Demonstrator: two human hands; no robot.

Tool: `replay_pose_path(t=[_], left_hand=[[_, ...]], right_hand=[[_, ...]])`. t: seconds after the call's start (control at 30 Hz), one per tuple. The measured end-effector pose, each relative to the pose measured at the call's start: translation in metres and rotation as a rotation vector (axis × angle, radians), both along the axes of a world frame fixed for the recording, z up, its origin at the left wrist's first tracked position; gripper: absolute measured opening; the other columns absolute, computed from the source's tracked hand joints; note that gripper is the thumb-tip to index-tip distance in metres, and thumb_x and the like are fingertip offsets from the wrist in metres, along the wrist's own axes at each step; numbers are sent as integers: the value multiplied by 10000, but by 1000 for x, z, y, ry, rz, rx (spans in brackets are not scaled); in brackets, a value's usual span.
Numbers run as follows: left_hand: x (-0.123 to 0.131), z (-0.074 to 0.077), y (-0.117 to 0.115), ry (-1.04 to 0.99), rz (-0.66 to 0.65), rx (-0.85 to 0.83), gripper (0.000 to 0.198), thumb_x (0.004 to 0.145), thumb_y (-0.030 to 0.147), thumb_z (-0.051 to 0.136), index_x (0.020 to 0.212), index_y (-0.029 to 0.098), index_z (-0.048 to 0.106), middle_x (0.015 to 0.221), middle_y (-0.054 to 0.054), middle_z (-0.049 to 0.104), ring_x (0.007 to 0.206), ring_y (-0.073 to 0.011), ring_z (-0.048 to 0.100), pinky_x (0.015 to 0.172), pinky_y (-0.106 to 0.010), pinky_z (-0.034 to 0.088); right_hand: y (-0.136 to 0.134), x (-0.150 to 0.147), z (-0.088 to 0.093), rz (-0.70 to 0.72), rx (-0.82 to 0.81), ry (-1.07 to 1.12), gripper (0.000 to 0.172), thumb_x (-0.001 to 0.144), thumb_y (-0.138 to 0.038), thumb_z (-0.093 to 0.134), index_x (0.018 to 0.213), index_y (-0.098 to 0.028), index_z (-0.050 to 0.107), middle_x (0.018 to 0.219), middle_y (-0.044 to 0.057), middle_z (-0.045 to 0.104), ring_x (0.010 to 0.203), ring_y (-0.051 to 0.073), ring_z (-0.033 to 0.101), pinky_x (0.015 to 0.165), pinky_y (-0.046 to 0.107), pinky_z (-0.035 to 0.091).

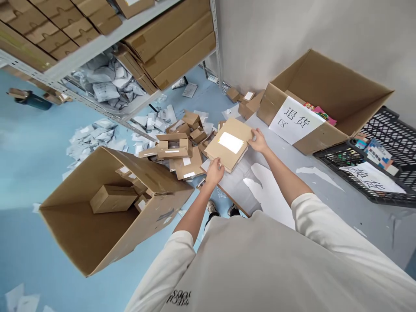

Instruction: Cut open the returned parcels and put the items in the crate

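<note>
A flat brown cardboard box (223, 157) with a white label (230, 142) is held between my two hands above the end of the grey table (282, 173). My left hand (215, 172) is closed at its near edge, thumb and fingers against the cardboard. At the right corner, my right hand (258, 141) grips the box with fingers bent round the edge. Pale edges show beneath the top panel; I cannot tell whether these are a second piece. A white sheet (266, 186) lies on the table between my forearms.
A large open carton (169, 199) holding smaller boxes stands at left. Loose cartons (173, 149) and paper scraps (92, 141) litter the blue floor. Metal shelving (130, 108) rises behind. On the table, a labelled carton (269, 104) and a black crate (338, 162) sit at right.
</note>
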State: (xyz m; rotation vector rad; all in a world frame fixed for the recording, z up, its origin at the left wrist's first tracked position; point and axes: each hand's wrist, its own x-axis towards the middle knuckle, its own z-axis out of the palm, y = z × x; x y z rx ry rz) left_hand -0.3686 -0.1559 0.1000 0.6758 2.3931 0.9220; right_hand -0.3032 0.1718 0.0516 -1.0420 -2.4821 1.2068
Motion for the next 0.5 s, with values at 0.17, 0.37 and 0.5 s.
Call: replay_pose_path(t=[0.17, 0.37, 0.5], left_hand=[[5, -1, -2, -93, 71, -52, 532, 1020, 305, 650, 1542, 207, 624, 1379, -154, 780, 1248, -323, 770, 1155, -483, 581], [2, -5, -13, 37, 56, -44, 567, 967, 276, 675, 1529, 211, 643, 1500, -162, 715, 1385, -334, 689, 1227, -505, 540], [-3, 0, -23, 109, -36, -19, 563, 947, 216, 675, 1509, 239, 661, 1561, -148, 674, 1468, -352, 631, 1267, -546, 508]], right_hand=[[-2, 4, 0, -43, -22, 33, 727, 789, -249, 758, 1497, -138, 630, 1591, 210, 545, 1500, 346, 537, 1330, 513, 399], [-32, 39, 5, -202, -19, 18, 551, 727, -332, 766, 1262, -205, 737, 1272, 132, 674, 1332, 371, 623, 1260, 548, 479], [-62, 77, 14, -231, 12, -52, 369, 759, -382, 768, 1094, -228, 772, 1109, 119, 742, 1298, 394, 614, 1235, 592, 461]])
